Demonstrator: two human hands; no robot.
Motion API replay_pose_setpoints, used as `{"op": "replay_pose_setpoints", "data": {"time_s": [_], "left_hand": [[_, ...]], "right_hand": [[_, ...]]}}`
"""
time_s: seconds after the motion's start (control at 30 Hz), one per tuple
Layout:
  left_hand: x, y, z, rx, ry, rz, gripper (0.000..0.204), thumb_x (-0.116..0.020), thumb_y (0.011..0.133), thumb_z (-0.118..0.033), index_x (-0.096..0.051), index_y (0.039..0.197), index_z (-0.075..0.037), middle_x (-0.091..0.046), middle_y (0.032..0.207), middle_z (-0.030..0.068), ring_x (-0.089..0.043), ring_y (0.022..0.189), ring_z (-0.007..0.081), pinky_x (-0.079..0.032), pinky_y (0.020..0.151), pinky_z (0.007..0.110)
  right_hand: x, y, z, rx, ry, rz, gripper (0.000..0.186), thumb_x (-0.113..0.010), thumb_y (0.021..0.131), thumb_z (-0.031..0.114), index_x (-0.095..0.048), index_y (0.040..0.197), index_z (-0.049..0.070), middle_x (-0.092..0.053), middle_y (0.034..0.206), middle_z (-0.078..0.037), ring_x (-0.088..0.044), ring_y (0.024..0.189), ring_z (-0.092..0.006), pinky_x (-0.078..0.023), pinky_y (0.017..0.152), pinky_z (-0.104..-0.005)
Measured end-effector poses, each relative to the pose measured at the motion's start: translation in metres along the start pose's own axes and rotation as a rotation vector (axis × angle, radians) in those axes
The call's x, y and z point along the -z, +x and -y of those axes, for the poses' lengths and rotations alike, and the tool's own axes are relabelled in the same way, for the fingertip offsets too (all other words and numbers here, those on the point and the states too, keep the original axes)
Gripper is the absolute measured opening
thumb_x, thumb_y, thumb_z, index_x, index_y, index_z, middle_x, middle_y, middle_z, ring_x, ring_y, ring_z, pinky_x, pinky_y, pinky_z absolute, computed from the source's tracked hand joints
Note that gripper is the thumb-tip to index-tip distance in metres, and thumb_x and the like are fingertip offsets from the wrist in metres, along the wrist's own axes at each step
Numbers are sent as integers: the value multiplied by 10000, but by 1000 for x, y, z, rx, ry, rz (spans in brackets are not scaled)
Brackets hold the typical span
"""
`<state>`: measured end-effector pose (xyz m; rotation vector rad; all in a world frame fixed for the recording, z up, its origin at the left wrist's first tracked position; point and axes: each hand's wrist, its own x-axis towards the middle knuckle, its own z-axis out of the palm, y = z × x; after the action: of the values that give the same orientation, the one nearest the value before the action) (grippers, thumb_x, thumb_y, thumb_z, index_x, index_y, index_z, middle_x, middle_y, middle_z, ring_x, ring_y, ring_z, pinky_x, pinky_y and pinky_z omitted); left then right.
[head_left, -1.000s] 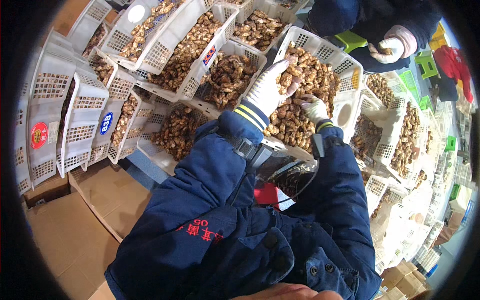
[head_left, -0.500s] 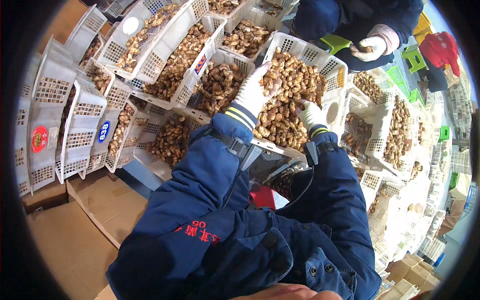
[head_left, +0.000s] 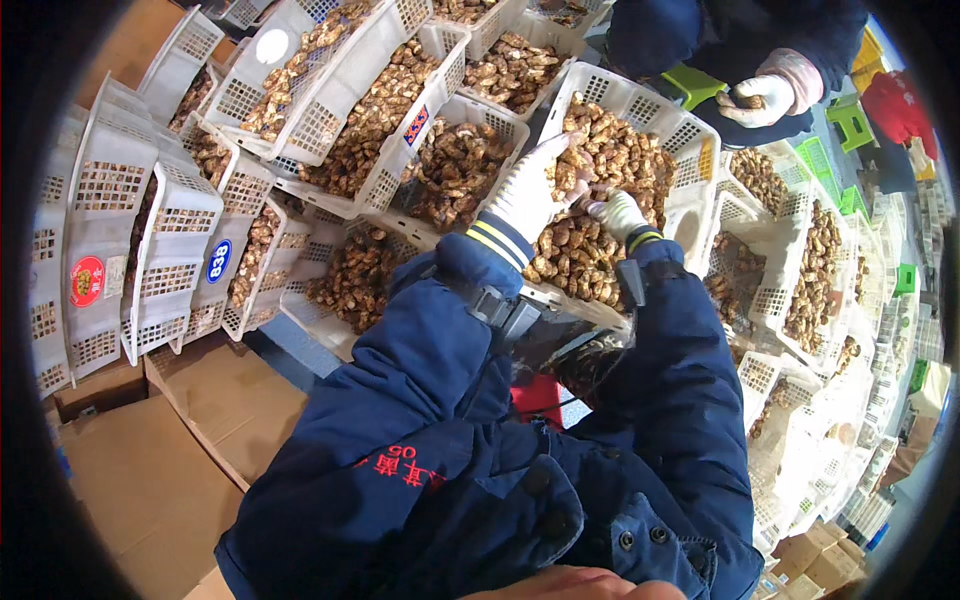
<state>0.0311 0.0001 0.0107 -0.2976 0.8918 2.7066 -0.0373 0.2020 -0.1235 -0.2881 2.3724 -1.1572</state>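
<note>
While my left hand (head_left: pixel 528 190) grips mushrooms (head_left: pixel 566 178) over the plastic crate (head_left: pixel 697 190), my right hand (head_left: pixel 616 212) curls close, its hold unclear; this handling likely calls for gentle pinching next.

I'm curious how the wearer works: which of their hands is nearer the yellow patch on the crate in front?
Right. The right hand is over the mushrooms, left of the yellow patch; the left hand is farther left, beyond the right hand.
</note>
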Motion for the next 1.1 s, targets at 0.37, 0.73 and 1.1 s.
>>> {"op": "replay_pose_setpoints", "data": {"time_s": [0.37,0.73,1.1], "left_hand": [[-6,-7,-2,16,-10,-179,237,-426,943,-178,-541,1139,-112,-573,1046,81,-570,896,194,-506,699,286],[-26,-12,1,68,1,-309,158,-509,910,-191,-611,1016,-132,-517,1115,-8,-561,803,111,-457,663,187],[1,0,10,106,-9,-310,254,-546,890,-257,-562,1123,-160,-484,1176,18,-583,809,135,-513,608,248]], "right_hand": [[79,-148,109,91,1500,120,724,-408,859,627,-403,1322,71,-567,1179,-141,-622,880,-225,-355,409,-188],[84,-225,108,313,2017,-154,676,-363,874,618,-462,1261,73,-479,1285,-180,-490,1147,-382,-487,820,-531],[62,-239,121,295,2023,-182,678,-353,872,618,-444,1282,86,-491,1274,-150,-460,1171,-387,-413,897,-616]]}}
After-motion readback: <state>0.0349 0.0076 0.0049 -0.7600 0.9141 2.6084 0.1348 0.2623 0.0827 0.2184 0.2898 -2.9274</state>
